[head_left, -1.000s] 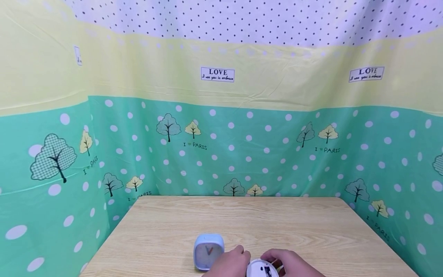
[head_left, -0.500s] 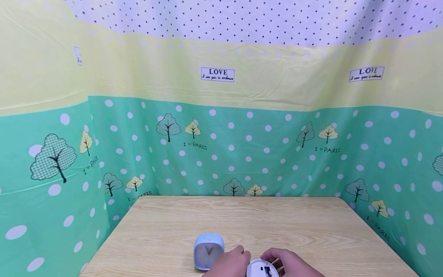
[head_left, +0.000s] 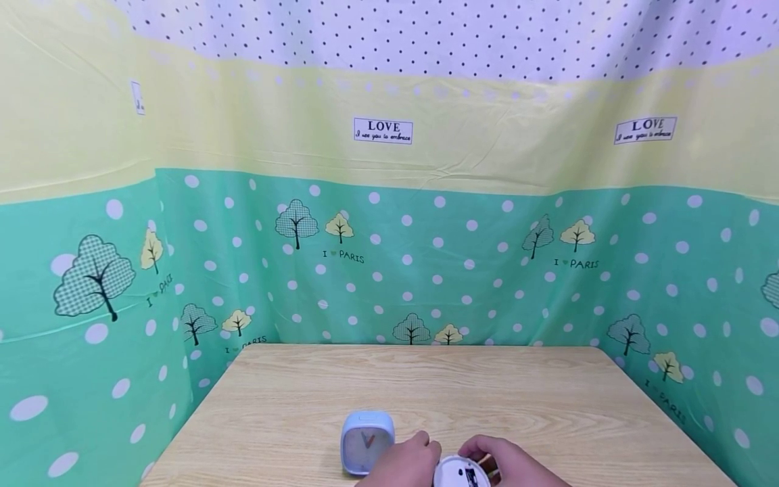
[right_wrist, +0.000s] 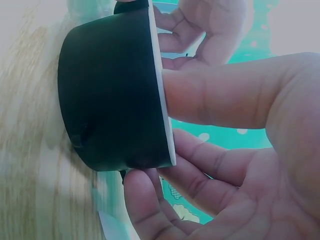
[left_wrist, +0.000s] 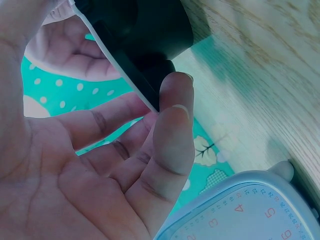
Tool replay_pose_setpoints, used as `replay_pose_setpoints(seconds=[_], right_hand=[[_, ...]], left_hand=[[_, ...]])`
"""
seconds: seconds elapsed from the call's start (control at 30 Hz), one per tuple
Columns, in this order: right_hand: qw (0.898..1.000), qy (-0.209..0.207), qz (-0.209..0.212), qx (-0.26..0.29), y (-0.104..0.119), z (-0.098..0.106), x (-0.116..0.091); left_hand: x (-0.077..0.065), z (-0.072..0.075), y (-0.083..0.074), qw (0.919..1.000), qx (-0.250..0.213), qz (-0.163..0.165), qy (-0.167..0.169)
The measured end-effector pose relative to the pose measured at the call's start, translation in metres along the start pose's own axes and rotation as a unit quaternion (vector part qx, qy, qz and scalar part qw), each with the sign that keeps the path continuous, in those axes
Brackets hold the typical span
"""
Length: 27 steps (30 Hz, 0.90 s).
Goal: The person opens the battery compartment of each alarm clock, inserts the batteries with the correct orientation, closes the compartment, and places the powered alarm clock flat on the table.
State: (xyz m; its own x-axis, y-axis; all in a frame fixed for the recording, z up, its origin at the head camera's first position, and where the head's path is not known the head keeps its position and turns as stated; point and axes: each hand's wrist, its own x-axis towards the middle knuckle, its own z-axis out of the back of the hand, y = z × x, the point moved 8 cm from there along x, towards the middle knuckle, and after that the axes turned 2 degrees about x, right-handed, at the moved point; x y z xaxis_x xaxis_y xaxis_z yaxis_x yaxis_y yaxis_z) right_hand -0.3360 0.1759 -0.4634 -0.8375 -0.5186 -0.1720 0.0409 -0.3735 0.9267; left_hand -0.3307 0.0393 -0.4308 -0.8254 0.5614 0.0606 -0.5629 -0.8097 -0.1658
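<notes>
Both hands hold a round object with a black cylindrical body and a white-rimmed side, at the table's front edge. Its white side shows a dark rectangular patch in the head view; its exact kind is unclear. The left hand pinches one edge of it, by a small black bump. Across from it, the right hand has its thumb on the white side and fingertips against the black body. A light blue clock with rounded corners stands just left of the left hand; its numbered dial shows in the left wrist view.
The wood-grain table stretches behind the hands to a rounded back edge. A green and yellow patterned curtain hangs around its back and both sides.
</notes>
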Motion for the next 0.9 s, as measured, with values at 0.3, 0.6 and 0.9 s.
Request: replay_pose_setpoints(seconds=[0.3,0.6,0.9], right_hand=[[1.0,0.006,0.012,0.016,0.0016,0.0008,0.0013],[0.999,0.009,0.018,0.025,0.0012,0.0003,0.0017],[0.999,0.009,0.016,0.039,0.0041,-0.0012,0.0001]], left_hand=[[0.0006,-0.0005,0.0004,1.0,-0.001,0.0,0.001],[0.0006,-0.0007,0.0001,1.0,0.005,-0.001,0.002],[0.001,-0.0008,0.0004,1.0,0.0,0.0,0.0]])
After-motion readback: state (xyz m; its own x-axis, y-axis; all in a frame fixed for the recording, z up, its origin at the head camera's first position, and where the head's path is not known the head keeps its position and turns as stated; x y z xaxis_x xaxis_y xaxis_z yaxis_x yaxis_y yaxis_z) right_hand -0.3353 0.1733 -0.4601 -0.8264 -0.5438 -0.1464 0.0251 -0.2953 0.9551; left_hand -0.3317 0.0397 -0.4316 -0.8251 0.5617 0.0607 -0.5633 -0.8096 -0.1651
